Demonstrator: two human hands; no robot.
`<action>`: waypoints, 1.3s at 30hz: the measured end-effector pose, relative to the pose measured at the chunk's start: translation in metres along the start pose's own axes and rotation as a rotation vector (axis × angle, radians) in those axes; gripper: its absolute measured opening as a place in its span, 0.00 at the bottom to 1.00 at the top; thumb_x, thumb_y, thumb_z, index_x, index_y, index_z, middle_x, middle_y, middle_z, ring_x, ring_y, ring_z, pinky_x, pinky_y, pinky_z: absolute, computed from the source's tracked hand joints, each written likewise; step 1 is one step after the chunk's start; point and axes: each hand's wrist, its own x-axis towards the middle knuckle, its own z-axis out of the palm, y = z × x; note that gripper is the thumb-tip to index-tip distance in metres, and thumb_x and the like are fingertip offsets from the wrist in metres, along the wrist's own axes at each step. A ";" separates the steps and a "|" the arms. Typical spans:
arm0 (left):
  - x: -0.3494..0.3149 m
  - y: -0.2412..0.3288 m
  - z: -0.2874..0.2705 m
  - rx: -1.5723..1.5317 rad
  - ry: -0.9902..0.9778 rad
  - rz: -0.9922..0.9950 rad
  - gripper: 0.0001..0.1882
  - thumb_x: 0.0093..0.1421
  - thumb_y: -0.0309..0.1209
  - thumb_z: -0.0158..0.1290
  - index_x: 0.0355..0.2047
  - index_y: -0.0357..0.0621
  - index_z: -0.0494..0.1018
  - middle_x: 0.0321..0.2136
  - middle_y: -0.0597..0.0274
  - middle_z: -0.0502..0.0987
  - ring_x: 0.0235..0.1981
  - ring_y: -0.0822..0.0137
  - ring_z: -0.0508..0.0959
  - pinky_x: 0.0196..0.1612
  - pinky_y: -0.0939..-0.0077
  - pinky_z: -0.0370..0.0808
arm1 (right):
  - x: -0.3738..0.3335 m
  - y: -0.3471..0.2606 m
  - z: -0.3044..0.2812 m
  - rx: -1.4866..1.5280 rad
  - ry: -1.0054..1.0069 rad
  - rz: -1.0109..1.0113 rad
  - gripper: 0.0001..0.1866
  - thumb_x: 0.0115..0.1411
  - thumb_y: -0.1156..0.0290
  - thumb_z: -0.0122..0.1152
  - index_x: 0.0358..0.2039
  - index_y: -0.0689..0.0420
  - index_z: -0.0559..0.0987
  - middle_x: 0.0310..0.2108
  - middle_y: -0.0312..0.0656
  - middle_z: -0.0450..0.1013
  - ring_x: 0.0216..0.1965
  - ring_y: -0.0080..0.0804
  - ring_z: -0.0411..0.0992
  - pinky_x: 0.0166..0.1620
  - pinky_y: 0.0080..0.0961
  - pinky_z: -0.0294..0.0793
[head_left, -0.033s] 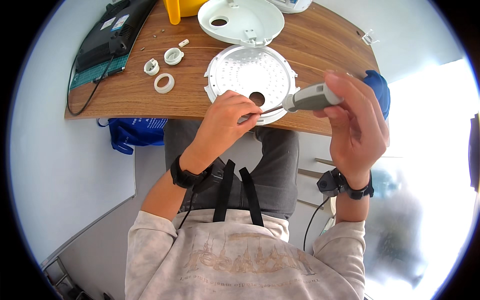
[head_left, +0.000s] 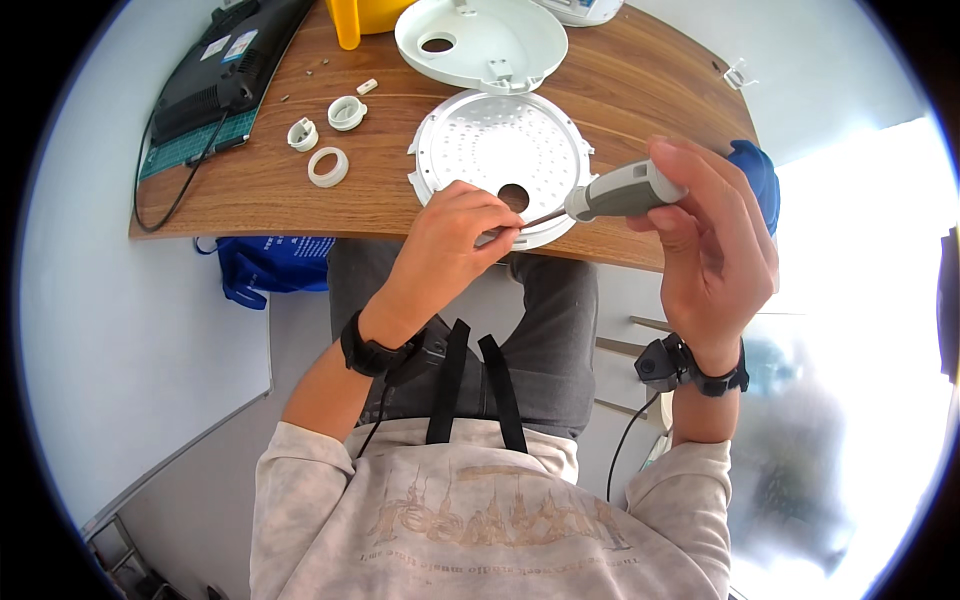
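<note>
A person's two bare hands work over a wooden desk (head_left: 620, 95), seen from above. Right of centre, the right hand (head_left: 715, 250) grips a grey-and-white screwdriver (head_left: 625, 195) by the end of its handle, thumb below and fingers above, with the palm well clear of it. The tool leans, its thin shaft slanting down and left toward the middle of the frame.

There the left hand (head_left: 455, 235) has its thumb and fingertips drawn together at the shaft's far end; whether they pinch the shaft or something small cannot be told. This hand lies over the lower-left rim of a round white perforated disc (head_left: 500, 135), just beside the disc's large round hole. The disc lies flat at upper centre, its lower rim near the desk's edge, with the screwdriver's shaft crossing over its lower-right part.

Directly above the disc, near the top of the frame, is a pale oval lid (head_left: 485, 60). At upper left, apart from both hands, lie a white ring (head_left: 317, 178), two small white caps (head_left: 347, 113) and a tiny white piece (head_left: 368, 86).
</note>
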 end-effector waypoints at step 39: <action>0.004 0.005 -0.003 -0.033 -0.056 -0.087 0.07 0.57 0.31 0.64 0.36 0.44 0.82 0.35 0.66 0.81 0.42 0.61 0.74 0.47 0.68 0.74 | 0.004 -0.008 -0.001 -0.025 -0.038 -0.085 0.18 0.51 0.85 0.71 0.45 0.64 0.82 0.42 0.47 0.79 0.36 0.34 0.79 0.37 0.24 0.83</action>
